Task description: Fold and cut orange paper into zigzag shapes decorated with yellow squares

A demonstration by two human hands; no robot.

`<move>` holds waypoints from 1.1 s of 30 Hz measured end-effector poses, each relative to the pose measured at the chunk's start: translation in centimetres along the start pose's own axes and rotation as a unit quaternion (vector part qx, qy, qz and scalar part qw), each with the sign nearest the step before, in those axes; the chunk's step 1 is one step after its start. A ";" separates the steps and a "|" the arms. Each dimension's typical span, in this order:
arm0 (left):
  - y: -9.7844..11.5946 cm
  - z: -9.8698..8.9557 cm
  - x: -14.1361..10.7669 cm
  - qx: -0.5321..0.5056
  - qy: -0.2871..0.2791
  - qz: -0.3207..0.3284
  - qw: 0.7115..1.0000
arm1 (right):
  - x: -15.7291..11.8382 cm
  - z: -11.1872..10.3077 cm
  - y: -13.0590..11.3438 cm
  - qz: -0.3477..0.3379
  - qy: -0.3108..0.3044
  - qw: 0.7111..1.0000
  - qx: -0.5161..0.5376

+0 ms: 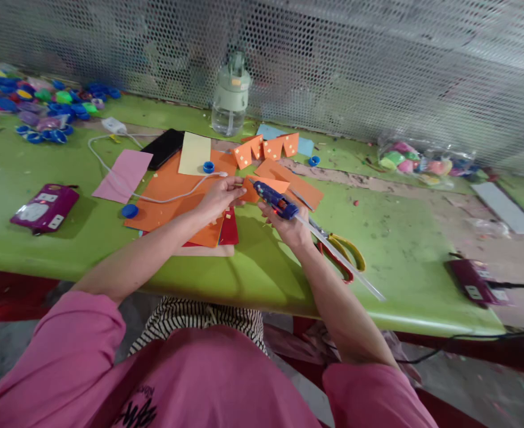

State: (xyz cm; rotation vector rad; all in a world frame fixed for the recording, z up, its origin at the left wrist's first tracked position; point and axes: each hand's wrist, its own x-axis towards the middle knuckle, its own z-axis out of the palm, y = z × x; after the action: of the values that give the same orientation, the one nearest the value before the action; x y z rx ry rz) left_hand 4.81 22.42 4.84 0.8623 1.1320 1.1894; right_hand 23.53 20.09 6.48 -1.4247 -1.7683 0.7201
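My right hand (291, 227) is wrapped round a blue glue gun (276, 201), from whose back end a long clear glue stick (351, 267) sticks out. The gun's tip lies over a small folded orange paper piece (251, 191). My left hand (223, 199) pinches the left edge of that piece. Larger orange sheets (168, 193) lie beneath my left forearm and hand, over a red sheet (229, 229). Behind my hands stand two folded orange pieces with pale dots (281, 147). Scissors with yellow handles (347, 249) rest right of my right hand.
A water bottle (231, 98) stands by the mesh wall. Around lie a black phone (166, 148), white cable (172, 197), pink sheet (122, 174), blue caps (130, 211), and purple power blocks (47, 207) at both sides. Colourful caps (52, 107) fill the back left.
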 end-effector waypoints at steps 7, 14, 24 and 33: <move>0.1 0.1 -0.2 -0.025 -0.020 -0.004 0.999 | -0.1 -0.2 -0.6 0.022 -0.023 0.999 -0.037; 0.2 0.2 -0.4 -0.017 -0.009 -0.013 1.000 | -0.1 -0.2 -0.8 0.039 -0.010 0.998 -0.045; 0.0 0.2 -0.3 -0.008 -0.011 -0.016 1.000 | -0.1 -0.2 -0.8 0.051 -0.001 0.998 -0.042; 0.0 0.0 -0.3 -0.006 -0.023 -0.025 0.999 | 0.2 -0.1 -0.6 0.070 -0.003 0.997 -0.033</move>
State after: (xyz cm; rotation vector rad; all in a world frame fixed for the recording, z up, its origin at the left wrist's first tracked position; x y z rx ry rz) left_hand 4.83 22.13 4.87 0.8434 1.1017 1.1302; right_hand 23.22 20.11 7.02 -1.6042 -1.7235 0.7456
